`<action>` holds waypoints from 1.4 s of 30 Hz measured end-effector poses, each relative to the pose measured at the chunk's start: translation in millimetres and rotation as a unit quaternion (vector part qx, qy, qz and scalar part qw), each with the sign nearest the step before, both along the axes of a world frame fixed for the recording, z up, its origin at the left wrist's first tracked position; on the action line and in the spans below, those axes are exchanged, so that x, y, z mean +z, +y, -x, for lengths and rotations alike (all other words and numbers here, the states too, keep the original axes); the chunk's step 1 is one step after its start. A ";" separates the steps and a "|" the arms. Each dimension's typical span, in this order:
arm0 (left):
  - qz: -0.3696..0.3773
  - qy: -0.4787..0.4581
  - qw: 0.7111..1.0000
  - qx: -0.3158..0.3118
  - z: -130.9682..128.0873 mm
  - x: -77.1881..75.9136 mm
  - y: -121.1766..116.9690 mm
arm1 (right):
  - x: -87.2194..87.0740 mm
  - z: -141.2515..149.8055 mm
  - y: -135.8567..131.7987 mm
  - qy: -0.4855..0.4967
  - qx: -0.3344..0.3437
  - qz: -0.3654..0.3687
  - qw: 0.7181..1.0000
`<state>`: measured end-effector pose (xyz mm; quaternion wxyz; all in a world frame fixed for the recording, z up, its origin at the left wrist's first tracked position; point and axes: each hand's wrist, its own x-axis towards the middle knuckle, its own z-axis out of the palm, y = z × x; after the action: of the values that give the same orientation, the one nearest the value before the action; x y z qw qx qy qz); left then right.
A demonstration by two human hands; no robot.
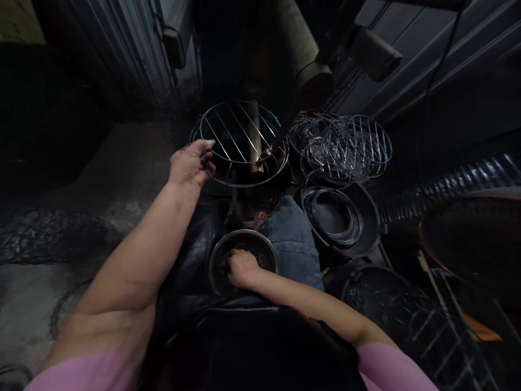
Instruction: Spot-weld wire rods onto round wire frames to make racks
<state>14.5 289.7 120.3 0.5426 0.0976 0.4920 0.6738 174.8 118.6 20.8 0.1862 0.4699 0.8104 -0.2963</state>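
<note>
My left hand [192,163] grips the left rim of a round wire rack [234,130], thumb on top and fingers curled under. The rack has parallel bars across a ring, with a second ring below it. Its right side lies by the tip of a welding machine's electrode arm [280,142]. Down in a metal bowl [212,266] on my lap is my right hand [243,268], its fingers curled among small dark pieces. What those fingers hold, if anything, is hidden.
At the right is a pile of round wire racks [358,144]. Below it, a black pan [372,212] holds coiled wire rings [352,217]. The machine's thick cylinder [311,76] hangs overhead. More wire mesh [44,236] lies on the floor at the left.
</note>
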 end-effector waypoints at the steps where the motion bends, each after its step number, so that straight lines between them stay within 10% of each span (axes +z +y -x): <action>1: -0.004 -0.009 1.000 0.010 -1.9 -1.1 -7.1 | 0.2 2.0 -1.1 0.004 0.004 0.005 1.000; 8: -0.017 -0.036 0.999 0.034 -8.7 -4.2 -30.4 | 9.7 -25.9 13.2 0.142 -0.088 0.011 0.986; 14: -0.050 -0.008 0.998 0.043 -13.2 -1.6 -32.9 | 40.8 -64.6 48.0 0.471 -0.329 0.042 0.818; 20: -0.043 -0.003 0.998 0.051 -23.1 2.7 -33.7 | 98.6 -59.9 105.4 0.613 -0.377 -0.079 0.689; 35: -0.059 0.004 0.996 0.069 -31.0 5.9 -32.4 | 82.0 -42.8 133.8 0.546 -0.361 -0.172 0.736; 42: -0.045 -0.007 0.997 0.063 -29.1 5.1 -33.4 | 78.7 -28.2 129.5 0.571 -0.417 -0.182 0.684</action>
<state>43.7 256.2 125.5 0.4975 0.0863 0.4627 0.7286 203.0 248.1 99.5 -0.5439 0.5242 0.5181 -0.4013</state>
